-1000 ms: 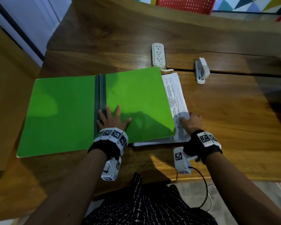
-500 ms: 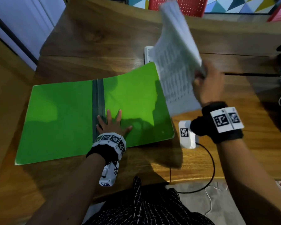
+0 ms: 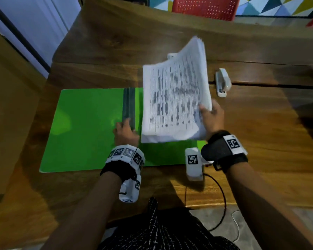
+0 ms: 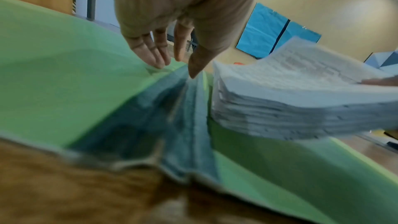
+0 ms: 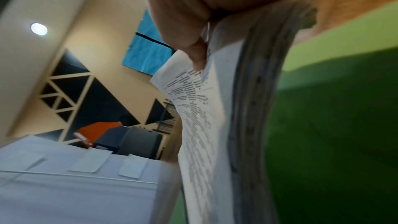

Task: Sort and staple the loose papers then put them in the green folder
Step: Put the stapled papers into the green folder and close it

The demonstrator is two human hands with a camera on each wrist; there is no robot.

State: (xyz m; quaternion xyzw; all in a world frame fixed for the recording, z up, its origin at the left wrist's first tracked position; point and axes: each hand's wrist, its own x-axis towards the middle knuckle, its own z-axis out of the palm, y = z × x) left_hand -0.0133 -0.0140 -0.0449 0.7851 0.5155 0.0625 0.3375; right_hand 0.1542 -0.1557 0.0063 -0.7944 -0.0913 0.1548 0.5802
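The green folder lies open on the wooden table, its grey spine in the middle. My left hand rests flat by the spine with straight fingers, holding the folder down. My right hand grips the right edge of a thick stack of printed papers, thumb on top. The stack hangs over the folder's right half, its near edge low and its far edge lifted. A white stapler lies on the table beyond my right hand.
A white power strip peeks out behind the papers. A red chair stands past the table's far edge. A black cable hangs off the near edge by my right wrist.
My right hand lifted the paper stack off the table from beside the folder, then carried it left and down over the folder's right half. My left hand slid a little left onto the spine.
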